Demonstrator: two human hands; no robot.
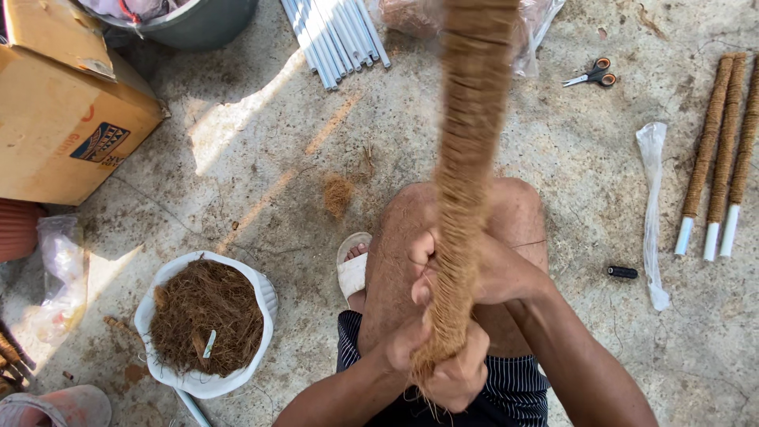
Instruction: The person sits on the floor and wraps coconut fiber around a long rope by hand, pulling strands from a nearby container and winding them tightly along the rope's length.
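A long pole wrapped in brown coconut fibre [468,142] rises from my lap toward the camera, blurred at the top. My left hand [439,364] grips its lower end, where loose fibre sticks out. My right hand [482,269] is closed around the pole a little higher, above my knees. A thin thread runs from my right hand across my knee.
A white bowl [265,296] of loose brown fibre sits at my left. Three finished fibre poles [723,134] lie at right, near a clear plastic sleeve [652,205] and a black spool [622,272]. Scissors [589,76], white pipes [336,35], a cardboard box [63,119] lie beyond.
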